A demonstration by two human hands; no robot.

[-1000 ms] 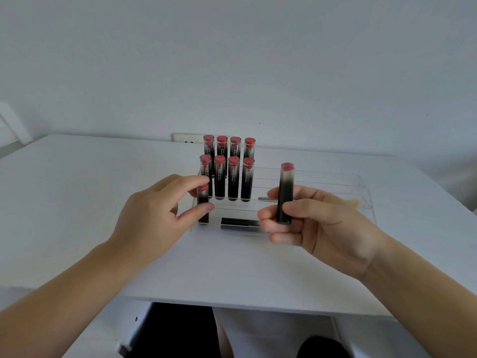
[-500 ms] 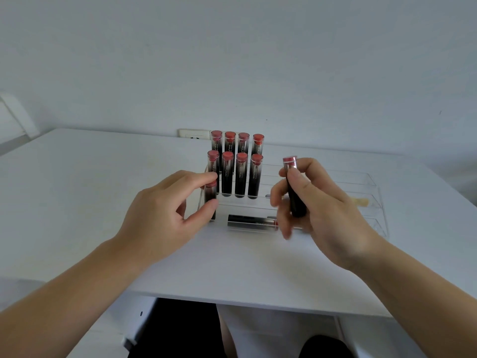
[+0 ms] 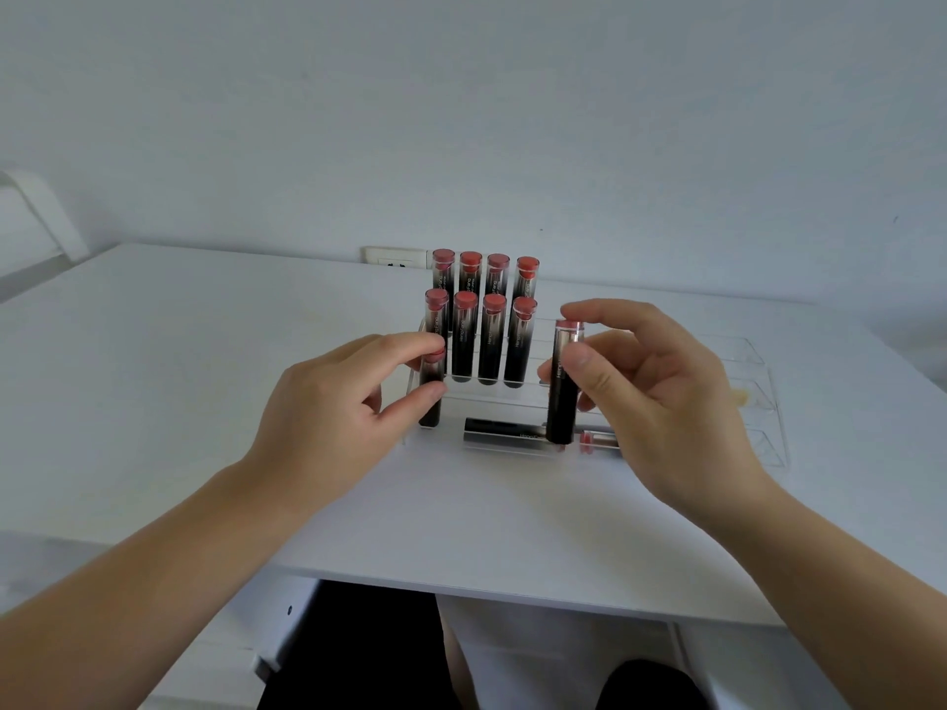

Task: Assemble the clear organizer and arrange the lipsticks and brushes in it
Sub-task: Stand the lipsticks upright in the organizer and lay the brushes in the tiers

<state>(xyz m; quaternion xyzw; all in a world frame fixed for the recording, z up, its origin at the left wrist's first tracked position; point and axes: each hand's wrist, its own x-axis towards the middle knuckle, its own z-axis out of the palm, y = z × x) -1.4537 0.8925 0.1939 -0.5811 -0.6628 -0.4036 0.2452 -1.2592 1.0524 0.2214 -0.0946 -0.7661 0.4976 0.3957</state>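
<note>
Head view: upright lipstick [image 3: 562, 386] between right-hand fingers [image 3: 584, 363], over organizer [image 3: 758, 397].

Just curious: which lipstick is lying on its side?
The lipstick in the organizer's front row, flat between both hands; the others stand upright.

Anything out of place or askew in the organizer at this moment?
Yes: one lipstick lies flat on its side in the clear organizer's front row, while the eight behind it stand upright. Another seems to lie flat beside it, partly hidden.
</note>
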